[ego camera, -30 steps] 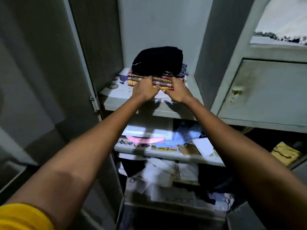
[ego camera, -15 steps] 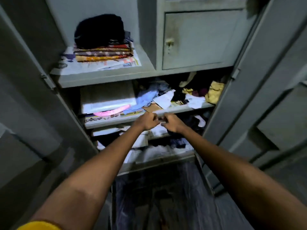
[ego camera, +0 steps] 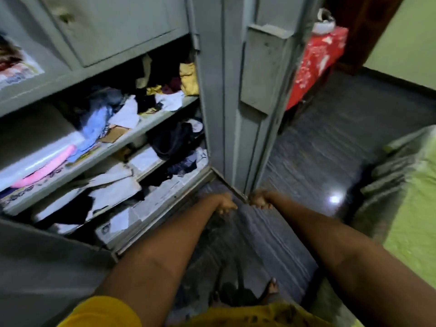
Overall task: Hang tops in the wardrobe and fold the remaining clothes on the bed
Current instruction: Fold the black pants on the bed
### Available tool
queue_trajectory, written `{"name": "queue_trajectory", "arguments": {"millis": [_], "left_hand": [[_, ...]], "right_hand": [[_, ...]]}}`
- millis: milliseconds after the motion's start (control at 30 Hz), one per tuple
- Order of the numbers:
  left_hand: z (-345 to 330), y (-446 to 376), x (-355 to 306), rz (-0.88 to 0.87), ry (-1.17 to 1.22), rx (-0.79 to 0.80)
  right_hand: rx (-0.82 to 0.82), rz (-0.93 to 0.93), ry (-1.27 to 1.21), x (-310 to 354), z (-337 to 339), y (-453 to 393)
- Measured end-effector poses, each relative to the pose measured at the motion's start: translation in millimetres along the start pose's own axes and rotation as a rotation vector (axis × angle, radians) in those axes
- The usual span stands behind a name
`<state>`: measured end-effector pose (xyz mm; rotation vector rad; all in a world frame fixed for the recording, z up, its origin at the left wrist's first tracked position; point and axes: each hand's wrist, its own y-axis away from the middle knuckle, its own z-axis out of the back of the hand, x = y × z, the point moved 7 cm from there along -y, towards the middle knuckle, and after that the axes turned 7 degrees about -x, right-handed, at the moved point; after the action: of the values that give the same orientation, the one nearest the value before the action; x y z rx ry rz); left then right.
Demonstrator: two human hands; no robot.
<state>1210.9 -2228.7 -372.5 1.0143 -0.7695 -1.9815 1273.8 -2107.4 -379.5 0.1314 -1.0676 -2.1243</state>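
Both hands [ego camera: 243, 202] dropped below the wardrobe [ego camera: 212, 90] shelves.

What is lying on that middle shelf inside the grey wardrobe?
On the middle shelf: a blue cloth, white papers, a yellow garment and a pink item. Things farther back are hidden in shadow.

Upper shelf: grey metal wardrobe shelf [ego camera: 162, 114]; carries a crumpled light-blue cloth [ego camera: 94, 123], white papers [ego camera: 126, 114], a folded yellow garment [ego camera: 188, 79].
Lower shelf: grey metal shelf [ego camera: 146, 172]; carries a dark bundled garment [ego camera: 172, 140].
Floor: dark streaked floor [ego camera: 330, 142].
Bed: green bedsheet [ego camera: 420, 208], at right edge.
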Motion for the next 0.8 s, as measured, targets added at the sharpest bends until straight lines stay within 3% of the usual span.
{"name": "queue_trajectory", "arguments": {"millis": [167,333,533,800], "left_hand": [[-27.3,-44.1,-105.3,-0.135,-0.306,-0.006],[-67.0,-81.8,-216.1,-0.202,-0.541,0.097],[-103.2,-101.6,-346.9,-0.351,-0.716,0.102],[-126.4,-149.5,-465.4,-0.43,-0.815,0.196]], "right_hand": [[-0.055,-0.025,-0.101,-92.9,20.4,27.1],[-0.126,-0.096,-0.175,-207.5,46.3,37.5],[-0.2,-0.207,-0.218,-331.5,77.9,47.5],[-0.259,-0.272,-0.224,-442.1,113.3,22.3]]}}
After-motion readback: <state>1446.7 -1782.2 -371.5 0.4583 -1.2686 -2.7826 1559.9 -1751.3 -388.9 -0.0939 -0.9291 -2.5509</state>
